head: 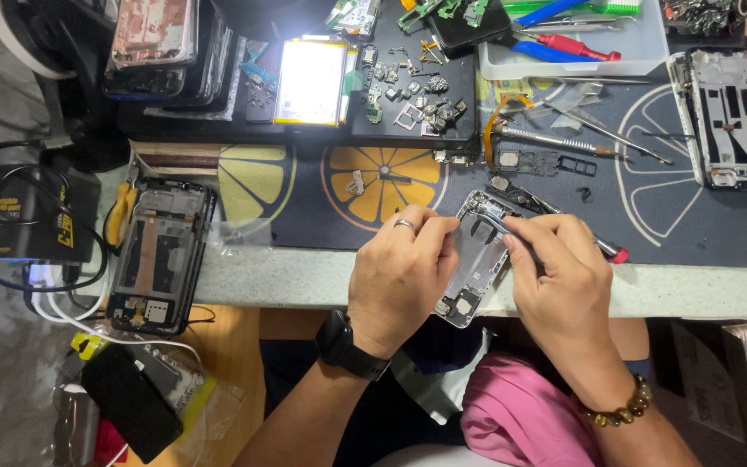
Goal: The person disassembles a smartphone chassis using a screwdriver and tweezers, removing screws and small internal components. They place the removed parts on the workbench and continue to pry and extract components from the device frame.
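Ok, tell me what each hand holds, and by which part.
Left hand holds the opened phone by its left edge; right hand pinches tweezers near their tips.

- Pale workbench (693, 294), edge w/ dark citrus-print mat (676, 216) on top.
- On mat: bare phone frame (728, 117), screwdriver (555, 138), black parts tray (412, 86), white tool tray (564, 60).
- Left of mat: opened phone (159, 255), yellow-handled pliers (118, 212).

A dark mat (676, 216) printed with orange and yellow citrus slices covers the bench. A silver-grey phone frame (475, 259) lies open beside a red-tipped tool (609, 251). A white tray (581, 54) holds blue, red and green tools. Pink cloth (516, 415) shows below.
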